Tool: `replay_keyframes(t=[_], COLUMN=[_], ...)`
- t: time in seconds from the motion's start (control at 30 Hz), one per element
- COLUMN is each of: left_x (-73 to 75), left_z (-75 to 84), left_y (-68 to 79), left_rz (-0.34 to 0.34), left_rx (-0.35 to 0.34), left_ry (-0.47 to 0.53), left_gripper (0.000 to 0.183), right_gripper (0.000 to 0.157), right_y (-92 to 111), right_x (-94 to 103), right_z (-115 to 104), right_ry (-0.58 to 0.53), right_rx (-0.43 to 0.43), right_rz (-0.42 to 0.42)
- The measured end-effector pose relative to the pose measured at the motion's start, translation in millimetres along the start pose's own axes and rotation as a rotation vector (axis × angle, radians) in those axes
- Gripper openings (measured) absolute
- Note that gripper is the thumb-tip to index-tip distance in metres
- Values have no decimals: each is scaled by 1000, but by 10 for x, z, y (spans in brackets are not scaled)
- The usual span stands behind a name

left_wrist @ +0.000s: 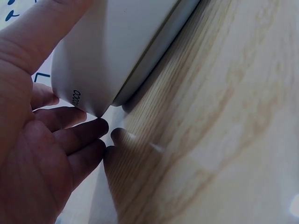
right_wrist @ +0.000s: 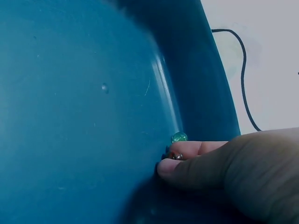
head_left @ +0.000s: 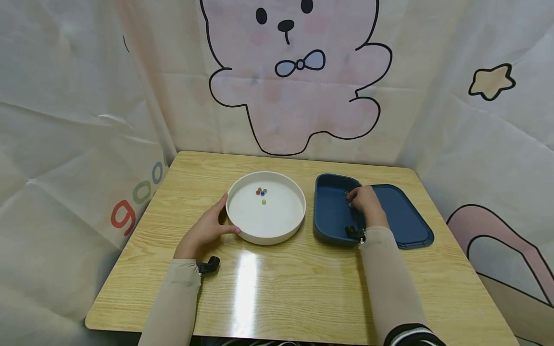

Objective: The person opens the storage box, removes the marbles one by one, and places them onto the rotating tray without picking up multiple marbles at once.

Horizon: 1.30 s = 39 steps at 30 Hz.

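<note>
Left hand (head_left: 207, 226) spread wide against white dish (head_left: 266, 218), right hand (head_left: 368, 204) dipped inside blue box (head_left: 330, 214), pinching reddish bead (right_wrist: 174, 155)

Left hand (head_left: 208, 225) is spread while right hand (head_left: 368, 203) pinches

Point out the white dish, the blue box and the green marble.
White dish (head_left: 272, 219): head view, on the bare inner floor.
Blue box (head_left: 332, 211): head view, on the bare inner floor.
Green marble (right_wrist: 179, 136): right wrist view, on its visible top side.
</note>
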<state>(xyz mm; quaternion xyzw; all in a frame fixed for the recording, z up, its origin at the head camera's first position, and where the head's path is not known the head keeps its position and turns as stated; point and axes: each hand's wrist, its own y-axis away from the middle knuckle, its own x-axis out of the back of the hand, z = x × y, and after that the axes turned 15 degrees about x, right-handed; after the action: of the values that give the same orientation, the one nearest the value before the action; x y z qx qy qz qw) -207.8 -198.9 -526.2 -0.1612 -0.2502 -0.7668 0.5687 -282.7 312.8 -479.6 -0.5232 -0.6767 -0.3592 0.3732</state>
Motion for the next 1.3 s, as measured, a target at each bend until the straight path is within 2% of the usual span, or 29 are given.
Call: replay_keyframes(t=[0.2,0.37,0.77,1.03,1.3], left_x=[14,-10,-10,-16,-20], left_z=[14,-8,-12,-36,-32], left_y=[9,6,5,3,3], left_rz=[8,-5,0,2,-5], left_rx=[-7,-9,0,-12,-13], left_ry=[-8,2,14,16,44], left_gripper=[129,129,129,130,131], right_gripper=[20,22,24,24,26], right_y=[-17,-3,5,-16,31], right_x=[-22,-33,89,220,313], right_z=[-23,-3,-67,-190,-403], right_ry=[24,-37,-27,-50,-121], right_rx=[19,24,80,193,259], right_rz=[20,57,240,385,415])
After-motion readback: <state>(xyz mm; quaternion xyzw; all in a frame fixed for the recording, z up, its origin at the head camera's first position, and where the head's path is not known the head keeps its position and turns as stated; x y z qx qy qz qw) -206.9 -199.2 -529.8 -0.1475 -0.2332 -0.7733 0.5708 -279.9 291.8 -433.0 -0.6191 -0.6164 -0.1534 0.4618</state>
